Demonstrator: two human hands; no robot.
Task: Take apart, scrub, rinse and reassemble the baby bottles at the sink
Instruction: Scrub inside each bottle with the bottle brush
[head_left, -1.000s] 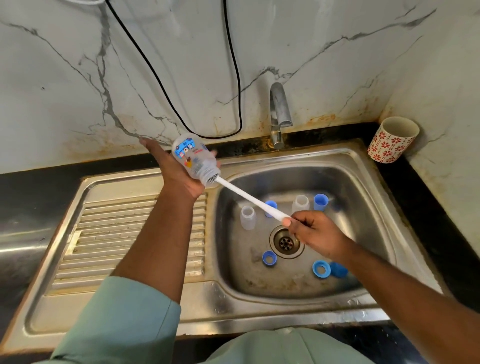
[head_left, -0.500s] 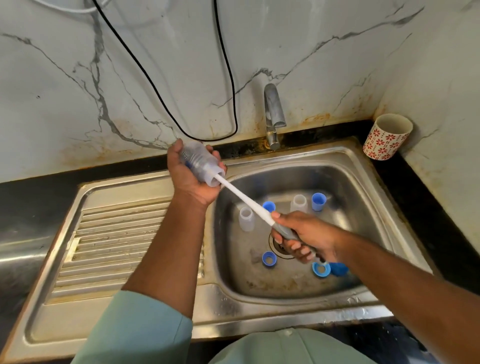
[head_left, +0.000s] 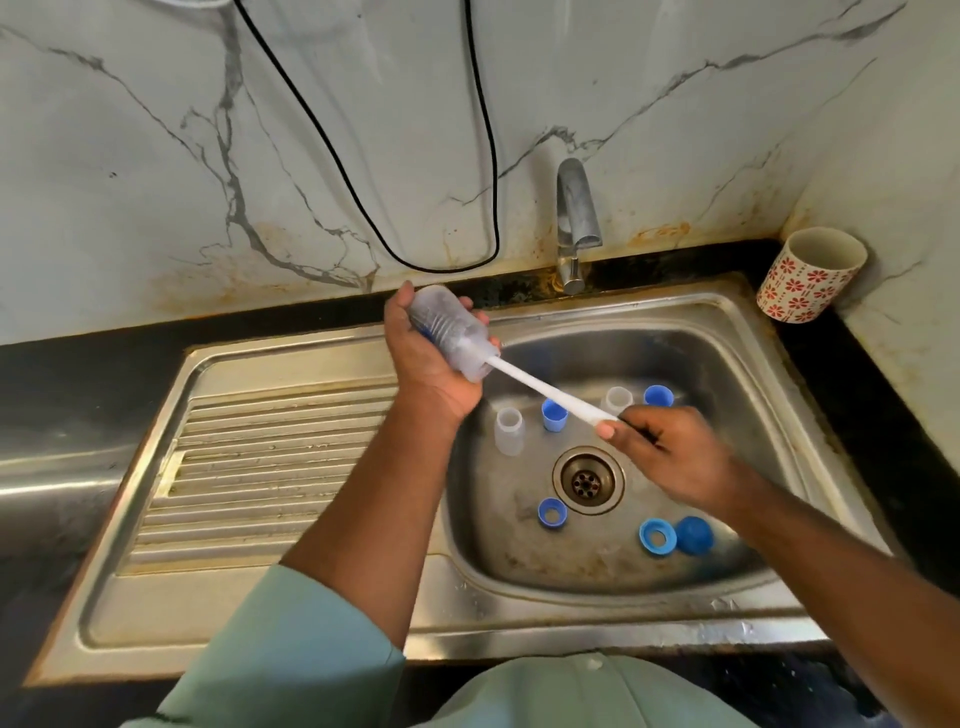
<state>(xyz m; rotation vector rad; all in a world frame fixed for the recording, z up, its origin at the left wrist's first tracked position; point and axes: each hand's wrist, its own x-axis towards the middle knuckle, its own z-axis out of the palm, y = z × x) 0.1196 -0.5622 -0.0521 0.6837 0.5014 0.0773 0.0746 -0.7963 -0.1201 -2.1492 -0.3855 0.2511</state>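
While the left hand (head_left: 431, 358) grips the clear bottle (head_left: 452, 332) over the sink (head_left: 727, 322), the right hand (head_left: 670, 452) pinches the brush handle (head_left: 550, 387) entering its mouth.

I count one bottle (head_left: 451, 335) with one brush (head_left: 550, 393) in it. In the sink (head_left: 737, 332): two clear pieces, far left (head_left: 508, 431) and far right (head_left: 617, 400); two blue cups (head_left: 554, 414) (head_left: 658, 396); two blue rings (head_left: 552, 513) (head_left: 656, 537); one blue cap (head_left: 694, 534). One flowered mug (head_left: 810, 274) stands far right.
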